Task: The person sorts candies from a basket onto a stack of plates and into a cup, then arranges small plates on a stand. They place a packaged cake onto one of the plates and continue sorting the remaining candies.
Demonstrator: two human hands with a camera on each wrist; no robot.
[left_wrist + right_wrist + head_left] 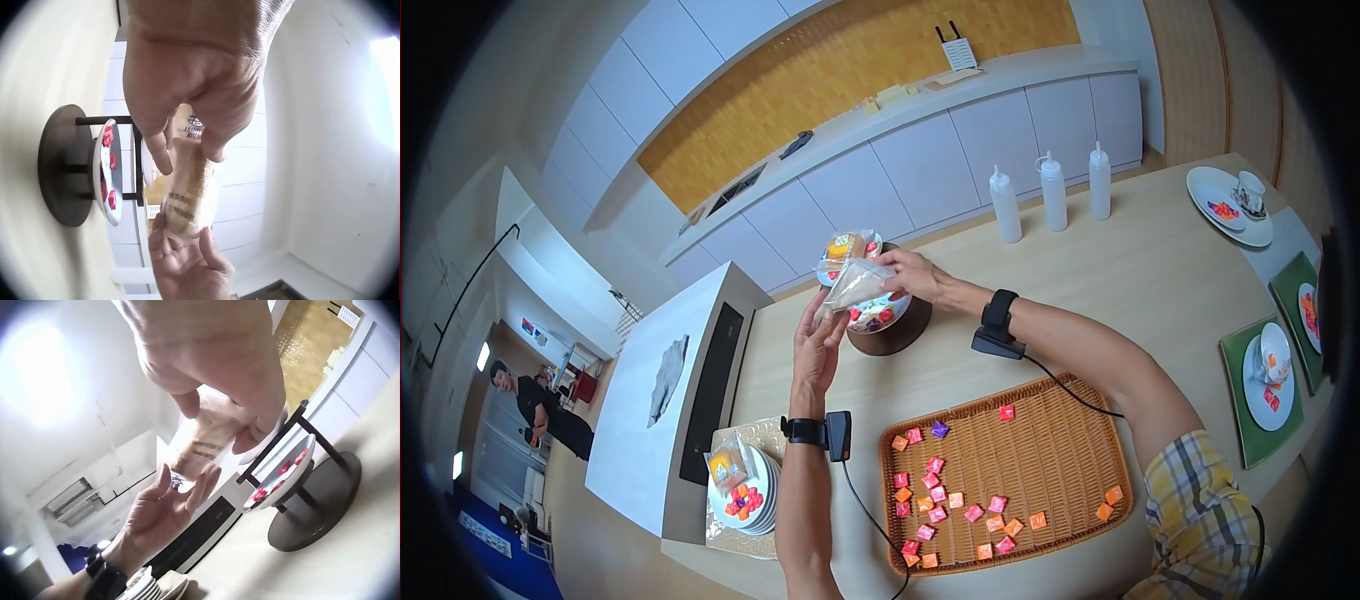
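Over a dark tiered stand [917, 325], both hands hold a triangular wrapped sandwich [860, 282] with print on its wrapper. My left hand [818, 345] grips its near lower end, thumb and fingers on opposite sides. On the far end, my right hand [918, 280] pinches the wrapper between thumb and fingers. Another packaged bread [840, 248] sits on the stand's upper plate, partly behind the sandwich. Red wrapped candies lie on the lower plate [98, 172], seen from the side in the left wrist view.
A wicker tray [1065, 480] with scattered candies lies near me. Stacked plates [768, 500] bear candies and a packaged bread at left. Squeeze bottles [1053, 195] stand along the far edge. Plates with cups and candies sit on green mats [1250, 440] at right.
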